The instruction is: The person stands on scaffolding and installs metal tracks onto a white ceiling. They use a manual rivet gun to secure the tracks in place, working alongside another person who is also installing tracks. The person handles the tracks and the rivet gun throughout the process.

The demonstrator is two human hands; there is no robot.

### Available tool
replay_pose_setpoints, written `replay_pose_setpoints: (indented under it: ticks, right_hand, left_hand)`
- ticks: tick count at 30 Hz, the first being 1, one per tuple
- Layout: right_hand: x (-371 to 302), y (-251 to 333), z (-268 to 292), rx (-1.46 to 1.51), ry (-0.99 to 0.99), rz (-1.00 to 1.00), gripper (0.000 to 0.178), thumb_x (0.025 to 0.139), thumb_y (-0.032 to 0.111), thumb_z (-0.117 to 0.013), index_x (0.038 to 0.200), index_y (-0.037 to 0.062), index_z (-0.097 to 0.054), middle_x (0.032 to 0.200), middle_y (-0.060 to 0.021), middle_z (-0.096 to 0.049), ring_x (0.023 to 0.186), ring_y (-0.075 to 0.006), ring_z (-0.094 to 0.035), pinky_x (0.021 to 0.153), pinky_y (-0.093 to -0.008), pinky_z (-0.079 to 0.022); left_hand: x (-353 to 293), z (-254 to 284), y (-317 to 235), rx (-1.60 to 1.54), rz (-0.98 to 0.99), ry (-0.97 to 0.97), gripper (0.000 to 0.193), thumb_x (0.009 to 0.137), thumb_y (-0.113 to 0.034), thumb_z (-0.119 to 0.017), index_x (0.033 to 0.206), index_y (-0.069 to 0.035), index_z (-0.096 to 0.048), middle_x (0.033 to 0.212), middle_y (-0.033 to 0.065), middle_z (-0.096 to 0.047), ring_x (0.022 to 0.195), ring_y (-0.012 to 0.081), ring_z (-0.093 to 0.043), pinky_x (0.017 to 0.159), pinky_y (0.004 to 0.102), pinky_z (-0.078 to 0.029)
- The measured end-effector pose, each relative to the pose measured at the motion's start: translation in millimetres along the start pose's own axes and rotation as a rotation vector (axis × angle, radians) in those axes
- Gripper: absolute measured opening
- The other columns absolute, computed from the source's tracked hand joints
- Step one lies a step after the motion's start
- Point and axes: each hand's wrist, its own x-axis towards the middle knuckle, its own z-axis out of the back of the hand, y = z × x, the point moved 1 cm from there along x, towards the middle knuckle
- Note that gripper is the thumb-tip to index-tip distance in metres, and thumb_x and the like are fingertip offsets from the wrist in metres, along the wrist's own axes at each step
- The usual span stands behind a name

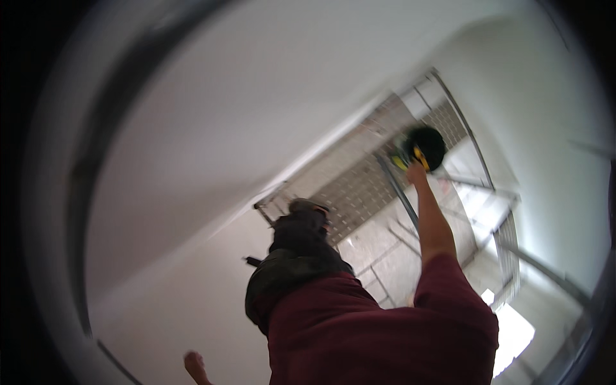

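My right arm reaches forward over a scaffold platform (359, 202). At its end my right hand (416, 171) is closed on the yellow grip of a round black thing (428, 144); motion blur hides its exact kind. A yellow-green patch shows beside it. Low at the left, my left hand (194, 360) hangs away from my body with its fingers curled, and I see nothing in it. The pale wall lies near that hand.
I stand on the platform's perforated metal deck, my shoe (309, 206) close to the wall side. A grey scaffold rail (399, 192) runs beside my right forearm. More scaffold bars (465, 128) frame the far end. A bright window (513, 337) shows at lower right.
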Motion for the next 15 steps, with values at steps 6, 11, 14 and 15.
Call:
replay_pose_setpoints:
  ticks: [6,11,14,15]
  right_hand:
    - [-133.6,132.5,-155.6,-0.244,0.727,0.589,0.033,0.091,0.029,-0.056,0.111,0.0032,-0.060,0.081,-0.0089,-0.067,0.056,-0.0188,-0.062,0.049,-0.0348,-0.051]
    - [-398.8,348.0,-173.5,-0.372,1.170,1.201,0.030,0.093,0.022,-0.055,0.116,0.0031,-0.060,0.097,-0.0128,-0.068,0.076,-0.0211,-0.066,0.068,-0.0345,-0.054]
    - [-522.5,419.1,-162.8,-0.414,1.186,1.594,0.028,0.094,0.023,-0.057,0.115,0.0034,-0.061,0.103,-0.0142,-0.067,0.085,-0.0235,-0.066,0.077,-0.0345,-0.053]
    - [-564.1,434.3,-170.8,-0.374,1.183,1.799,0.028,0.094,0.023,-0.058,0.114,0.0037,-0.061,0.103,-0.0142,-0.067,0.088,-0.0241,-0.066,0.078,-0.0348,-0.052]
  left_hand:
    - [-61.5,36.3,-56.5,0.327,-0.303,-0.383,0.032,0.096,-0.022,-0.056,0.116,0.002,-0.061,0.117,0.0178,-0.063,0.112,0.0308,-0.058,0.098,0.0409,-0.045]
    - [-231.1,102.7,-231.8,-0.031,-0.294,-0.668,0.021,0.092,-0.014,-0.059,0.108,-0.001,-0.064,0.104,0.0112,-0.069,0.094,0.0260,-0.067,0.084,0.0332,-0.051]
    - [-337.6,102.4,-289.1,0.092,-0.625,-1.057,0.021,0.085,-0.008,-0.060,0.105,-0.004,-0.064,0.096,0.0114,-0.070,0.084,0.0265,-0.067,0.077,0.0340,-0.052]
    - [-376.3,97.7,-303.8,0.144,-0.656,-1.220,0.022,0.083,-0.007,-0.061,0.105,-0.004,-0.065,0.093,0.0114,-0.069,0.081,0.0266,-0.067,0.074,0.0337,-0.052]
